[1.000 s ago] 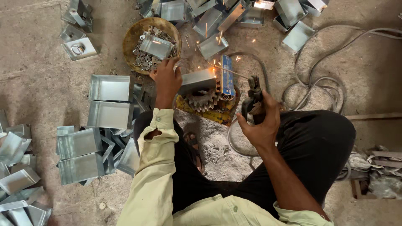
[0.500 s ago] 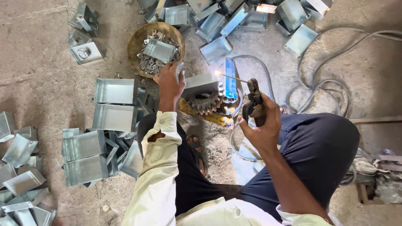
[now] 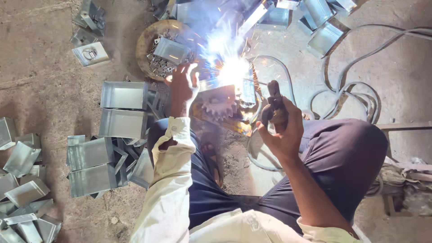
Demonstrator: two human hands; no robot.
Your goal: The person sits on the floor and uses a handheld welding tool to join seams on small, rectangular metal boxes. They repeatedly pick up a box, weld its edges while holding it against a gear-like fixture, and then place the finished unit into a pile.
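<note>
A white-blue welding arc (image 3: 231,69) is blazing at the middle of the floor, sparks flying up and out over the metal around it. The right hand (image 3: 281,128) is clamped tight around a dark electrode holder (image 3: 273,101), its tip pointing into the glare. The left hand (image 3: 182,85) is out ahead, fingers spread and pressing down beside the arc, seemingly on a small sheet-metal box (image 3: 216,92), though the glare hides the contact itself. Just below the flash sits a toothed gear wheel (image 3: 220,107), serving as the rest under the workpiece. The two hands are apart, one on each side of the arc.

Beyond the left hand, a round rusty pan (image 3: 146,45) holds small metal bits and one folded box. Finished galvanised boxes (image 3: 123,110) lie in a loose stack toward the floor's left side, and more of them scatter along the left edge and the top edge. Grey cables (image 3: 351,90) loop across the right side of the floor.
</note>
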